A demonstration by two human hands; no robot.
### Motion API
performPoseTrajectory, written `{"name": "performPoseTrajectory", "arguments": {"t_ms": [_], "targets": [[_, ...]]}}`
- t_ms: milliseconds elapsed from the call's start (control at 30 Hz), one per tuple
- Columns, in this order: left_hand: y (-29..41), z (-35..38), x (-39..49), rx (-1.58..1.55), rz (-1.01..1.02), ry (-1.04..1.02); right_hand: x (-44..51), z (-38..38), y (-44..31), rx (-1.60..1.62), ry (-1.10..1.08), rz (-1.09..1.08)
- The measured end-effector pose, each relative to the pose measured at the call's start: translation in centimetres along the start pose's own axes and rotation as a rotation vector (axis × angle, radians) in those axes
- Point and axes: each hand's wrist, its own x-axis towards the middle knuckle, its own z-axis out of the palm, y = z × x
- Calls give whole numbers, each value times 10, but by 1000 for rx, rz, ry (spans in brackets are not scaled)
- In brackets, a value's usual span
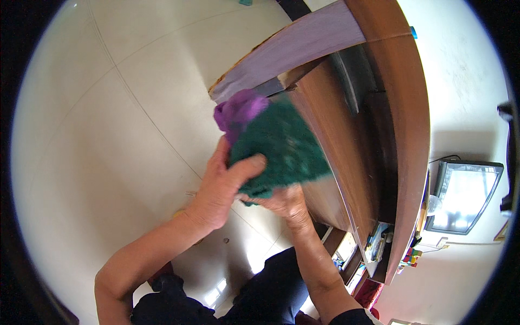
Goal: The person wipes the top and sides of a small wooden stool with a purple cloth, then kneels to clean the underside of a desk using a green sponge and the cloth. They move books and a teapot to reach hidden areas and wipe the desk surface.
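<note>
A dark green cloth (280,142) is raised in front of me, slightly blurred. A crumpled purple cloth (241,107) bunches out on its upper left side. My left hand (225,178) grips both cloths at the lower left, thumb across the green one. From below, my right hand (284,199) holds the green cloth's lower edge; its fingers are mostly hidden under the fabric. Both hands are close together, beside the wooden cabinet (345,150).
The cabinet's side panel (292,44) juts over the tiled floor (101,134). A dark device (353,77) sits inside a compartment, and papers (378,243) lie in another. A flat-screen television (465,197) is by the wall. My legs (268,288) are below.
</note>
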Motion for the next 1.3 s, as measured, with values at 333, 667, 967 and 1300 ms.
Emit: {"name": "performPoseTrajectory", "arguments": {"t_ms": [333, 667, 967, 1300], "targets": [[-4, -5, -10, 460, 212, -330, -65, -33, 29, 1081, 569, 601], [0, -181, 38, 1658, 672, 242, -4, -144, 81, 1172, 1020, 553], [-2, -222, 35, 2171, 592, 173, 127, -218, 214, 244, 646, 345], [2, -222, 37, 2160, 532, 137, 131, -238, 235, -256, 498, 420]]}}
